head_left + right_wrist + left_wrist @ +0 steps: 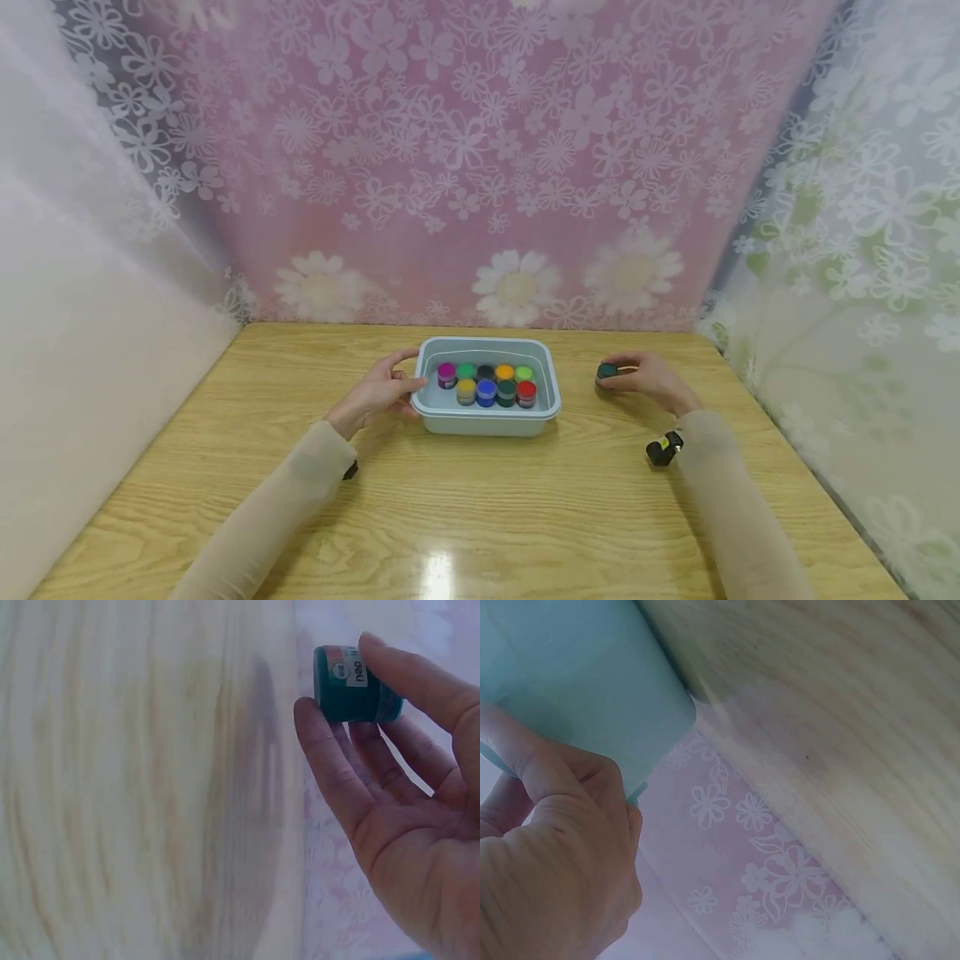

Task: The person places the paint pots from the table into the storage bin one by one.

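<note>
A pale blue plastic tub point(486, 426) stands on the table with several small paint jars inside, in two rows. My left hand point(375, 395) grips the tub's left side, thumb on the rim and fingers against the outer wall; the left wrist view shows this hand point(562, 832) at the tub's edge. To the right of the tub, my right hand point(654, 382) pinches a dark green paint jar point(607, 371) between thumb and fingers. In the right wrist view, the jar point(352, 684) shows a small printed label and appears raised off the table.
Among the jars in the tub are a purple one point(447, 375), a blue one point(486, 392) and a red one point(527, 393). Under everything is a wood-grain table point(465, 517). Flowered cloth point(465, 167) hangs behind it, with more cloth at both sides.
</note>
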`<act>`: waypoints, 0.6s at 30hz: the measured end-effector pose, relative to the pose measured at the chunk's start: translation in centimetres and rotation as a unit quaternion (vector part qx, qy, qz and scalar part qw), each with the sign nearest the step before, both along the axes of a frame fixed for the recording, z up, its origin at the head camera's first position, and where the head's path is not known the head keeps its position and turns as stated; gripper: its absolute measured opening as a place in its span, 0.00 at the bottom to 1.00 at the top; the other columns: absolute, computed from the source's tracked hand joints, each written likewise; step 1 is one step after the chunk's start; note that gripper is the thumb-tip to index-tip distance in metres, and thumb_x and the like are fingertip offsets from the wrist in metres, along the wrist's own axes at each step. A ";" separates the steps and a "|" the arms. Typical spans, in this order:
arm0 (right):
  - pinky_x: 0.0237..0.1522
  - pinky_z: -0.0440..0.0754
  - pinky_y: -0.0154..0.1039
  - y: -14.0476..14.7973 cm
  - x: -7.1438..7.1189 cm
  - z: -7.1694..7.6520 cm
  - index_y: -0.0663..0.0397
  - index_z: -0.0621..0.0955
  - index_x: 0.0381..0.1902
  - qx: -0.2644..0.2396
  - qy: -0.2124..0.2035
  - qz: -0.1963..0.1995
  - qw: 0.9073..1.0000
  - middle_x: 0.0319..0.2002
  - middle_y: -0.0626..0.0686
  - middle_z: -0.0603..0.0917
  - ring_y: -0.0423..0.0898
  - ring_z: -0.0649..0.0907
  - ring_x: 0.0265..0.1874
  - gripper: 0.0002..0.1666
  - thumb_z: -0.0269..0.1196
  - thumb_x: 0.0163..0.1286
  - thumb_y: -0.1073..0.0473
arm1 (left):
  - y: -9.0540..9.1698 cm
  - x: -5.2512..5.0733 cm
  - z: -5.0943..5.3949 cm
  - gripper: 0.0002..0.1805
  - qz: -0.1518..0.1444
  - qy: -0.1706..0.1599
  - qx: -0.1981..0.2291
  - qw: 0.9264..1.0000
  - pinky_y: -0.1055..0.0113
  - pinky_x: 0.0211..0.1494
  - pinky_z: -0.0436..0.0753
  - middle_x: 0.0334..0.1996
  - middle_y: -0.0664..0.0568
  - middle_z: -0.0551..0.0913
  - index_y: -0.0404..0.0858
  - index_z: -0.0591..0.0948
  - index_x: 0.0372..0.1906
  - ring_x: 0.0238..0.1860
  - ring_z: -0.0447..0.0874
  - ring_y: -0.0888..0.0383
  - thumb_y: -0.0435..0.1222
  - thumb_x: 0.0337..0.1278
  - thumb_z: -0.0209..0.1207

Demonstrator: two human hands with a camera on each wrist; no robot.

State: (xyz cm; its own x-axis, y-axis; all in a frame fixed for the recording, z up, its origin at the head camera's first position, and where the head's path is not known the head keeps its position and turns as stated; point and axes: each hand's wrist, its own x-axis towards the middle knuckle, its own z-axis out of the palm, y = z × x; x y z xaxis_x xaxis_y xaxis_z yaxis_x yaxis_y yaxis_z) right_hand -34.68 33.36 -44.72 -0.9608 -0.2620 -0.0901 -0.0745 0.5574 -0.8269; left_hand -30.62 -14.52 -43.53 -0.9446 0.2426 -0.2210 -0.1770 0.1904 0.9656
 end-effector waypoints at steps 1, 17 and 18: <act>0.52 0.85 0.43 -0.2 0.0 0.1 0.60 0.74 0.65 -0.004 -0.002 0.001 1.000 0.63 0.64 0.75 0.59 0.78 0.59 0.36 0.71 0.62 0.53 | 0.0 0.0 0.0 0.36 0.000 0.000 0.000 1.000 0.48 0.41 0.89 0.34 0.45 0.75 0.51 0.61 0.74 0.26 0.82 0.56 0.34 0.65 0.61; 0.62 0.80 0.52 -2.9 0.3 1.4 0.64 0.69 0.68 -0.119 -0.039 0.024 0.992 0.57 0.58 0.82 0.44 0.85 0.49 0.40 0.71 0.62 0.55 | 0.0 -0.3 -0.2 0.37 -0.003 0.007 0.005 1.000 0.45 0.42 0.88 0.30 0.48 0.74 0.49 0.60 0.75 0.25 0.81 0.55 0.33 0.65 0.60; 0.61 0.80 0.50 -3.2 0.4 1.5 0.64 0.70 0.68 -0.121 -0.038 0.026 0.992 0.56 0.58 0.82 0.44 0.85 0.49 0.40 0.71 0.63 0.55 | -0.1 -0.3 -0.2 0.37 -0.004 0.006 0.004 1.000 0.46 0.42 0.88 0.30 0.48 0.74 0.49 0.60 0.75 0.25 0.81 0.56 0.33 0.65 0.60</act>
State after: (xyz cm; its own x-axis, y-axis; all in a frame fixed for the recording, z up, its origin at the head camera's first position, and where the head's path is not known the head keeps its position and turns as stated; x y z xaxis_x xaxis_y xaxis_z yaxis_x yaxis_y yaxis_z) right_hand -34.30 30.16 -43.19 -0.9382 -0.3345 -0.0892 -0.0315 0.3390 -0.9402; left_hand -30.96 -14.57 -43.70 -0.9453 0.2512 -0.2081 -0.1644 0.1841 0.9691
